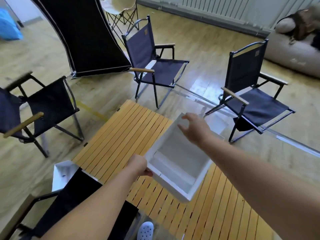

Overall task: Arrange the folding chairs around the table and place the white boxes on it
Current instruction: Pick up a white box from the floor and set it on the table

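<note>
An open white box (174, 163) is held tilted just above the slatted wooden table (124, 129). My left hand (138, 166) grips its near left rim. My right hand (194, 127) reaches over its far edge with the fingers curled at the rim. A second white box (62, 175) sits by the table's near left corner, beside the dark chair (72, 201) closest to me. Three dark folding chairs stand around the table: one at the left (43, 104), one at the far side (155, 66), one at the right (254, 97).
A black fabric panel (83, 35) leans at the back left, with a pale camp chair (121, 9) behind it. A beige beanbag (294, 54) lies at the far right, a radiator along the back wall. My pale shoe (145, 230) shows below the table.
</note>
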